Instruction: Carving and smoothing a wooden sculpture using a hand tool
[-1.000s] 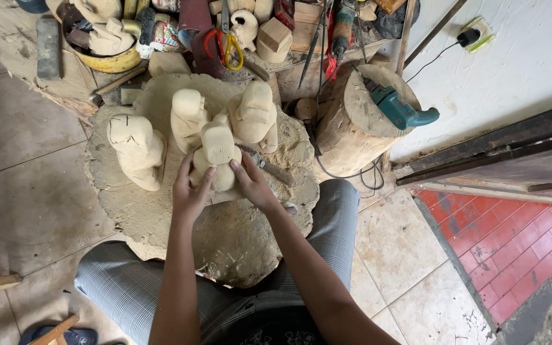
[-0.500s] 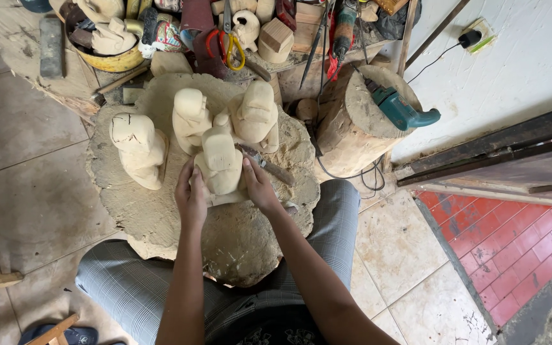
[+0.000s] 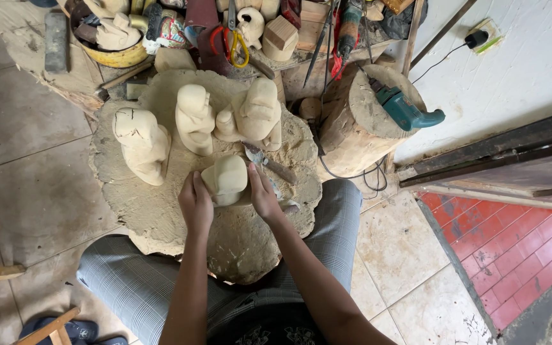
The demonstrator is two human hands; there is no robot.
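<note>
At the far left, bare grey floor tiles [image 3: 27, 191] are being left open beside the wide stump slab [image 3: 161, 211], whose ragged edge is being met there by a strip of wood chips. At the top left, a yellow bowl [image 3: 119, 59] is being filled with pale carved pieces and a dark block. On the slab, a rough pale carving [image 3: 140, 144] is being kept upright near the left edge, with two more carvings [image 3: 196, 118] standing behind the hands.

A small pale wooden figure [image 3: 226, 179] is being held at the slab's centre, resting on its surface. It is being clasped from the left by the left hand [image 3: 195, 204], fingers curled against its side, and from the right by the right hand [image 3: 263, 195], fingers likewise closed on it. A chisel [image 3: 269, 163] is lying just behind the right hand.

Further right, red-and-yellow-handled pliers [image 3: 228, 38] are lying above, and a teal power tool [image 3: 404, 108] is being borne by a round log [image 3: 352, 128]. Pale tiles and a red tiled patch [image 3: 512, 249] are being left open at the right.
</note>
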